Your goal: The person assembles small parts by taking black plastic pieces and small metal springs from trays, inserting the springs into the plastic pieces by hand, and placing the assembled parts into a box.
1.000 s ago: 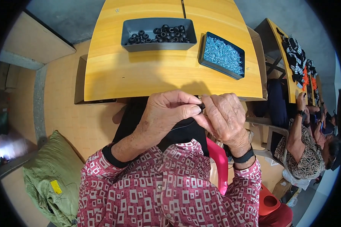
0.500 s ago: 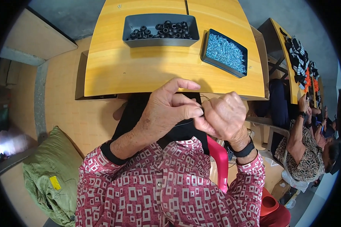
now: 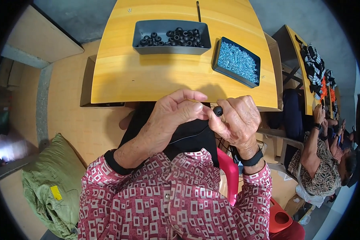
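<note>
Over my lap, just short of the table edge, my two hands meet. Between the thumb and fingers of my right hand [image 3: 238, 120] sits a round black bead [image 3: 218, 111] with a hole. My left hand [image 3: 174, 112] is closed in a pinch beside the bead, its index finger curved above; whatever lies in the pinch is too small to make out. A thin pale thread [image 3: 188, 137] runs across my dark trousers below the hands. On the table, a grey tray [image 3: 172, 50] holds several similar black beads [image 3: 184, 37].
A smaller dark tray [image 3: 235, 77] of clear bluish bits stands right of the bead tray on the yellow table [image 3: 148, 86]. A green sack [image 3: 52, 176] rests at my left. At right, a co-worker [image 3: 320, 164] sits by another table [image 3: 308, 96] with striped fabric pieces.
My right hand has turned, and the black bead now shows clearly at its fingertips. My left fingertips have drawn slightly left and up. The view has shifted a little.
</note>
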`<state>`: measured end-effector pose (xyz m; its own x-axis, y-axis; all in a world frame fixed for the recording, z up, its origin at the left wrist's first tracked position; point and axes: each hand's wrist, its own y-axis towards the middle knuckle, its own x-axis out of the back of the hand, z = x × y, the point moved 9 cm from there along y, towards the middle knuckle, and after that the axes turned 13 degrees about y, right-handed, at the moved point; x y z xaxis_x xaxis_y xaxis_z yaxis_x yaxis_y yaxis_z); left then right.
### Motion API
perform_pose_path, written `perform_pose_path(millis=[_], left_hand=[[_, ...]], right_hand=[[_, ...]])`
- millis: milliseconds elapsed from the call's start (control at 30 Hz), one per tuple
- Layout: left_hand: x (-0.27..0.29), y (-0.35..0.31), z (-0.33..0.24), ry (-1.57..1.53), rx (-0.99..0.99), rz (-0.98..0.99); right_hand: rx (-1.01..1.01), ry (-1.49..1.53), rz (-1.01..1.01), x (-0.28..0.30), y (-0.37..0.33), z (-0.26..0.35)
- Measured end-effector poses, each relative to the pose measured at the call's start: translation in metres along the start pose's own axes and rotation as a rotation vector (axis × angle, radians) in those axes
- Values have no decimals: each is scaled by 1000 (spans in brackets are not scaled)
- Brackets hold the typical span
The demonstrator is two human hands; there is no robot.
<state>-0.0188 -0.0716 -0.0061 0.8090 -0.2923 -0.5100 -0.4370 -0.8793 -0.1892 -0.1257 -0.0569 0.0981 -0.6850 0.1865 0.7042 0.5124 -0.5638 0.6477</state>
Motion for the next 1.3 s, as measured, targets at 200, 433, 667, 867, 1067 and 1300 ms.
perform_pose_path(millis=[200, 433, 667, 867, 1067, 1300], left_hand=[[2, -2, -7, 91, -19, -4], [26, -9, -1, 184, -35, -44], [137, -61, -50, 15, -100, -470], [253, -110, -80, 80, -234, -774], [344, -106, -43, 260, -5, -972], [332, -93, -34, 231, -28, -920]], right_hand=[[40, 41, -29, -5, 7, 2], [138, -61, 225, -41, 17, 25], [91, 43, 322, -62, 36, 32], [53, 8, 322, -58, 33, 17], [48, -12, 285, -41, 52, 4], [-53, 33, 166, -28, 104, -40]])
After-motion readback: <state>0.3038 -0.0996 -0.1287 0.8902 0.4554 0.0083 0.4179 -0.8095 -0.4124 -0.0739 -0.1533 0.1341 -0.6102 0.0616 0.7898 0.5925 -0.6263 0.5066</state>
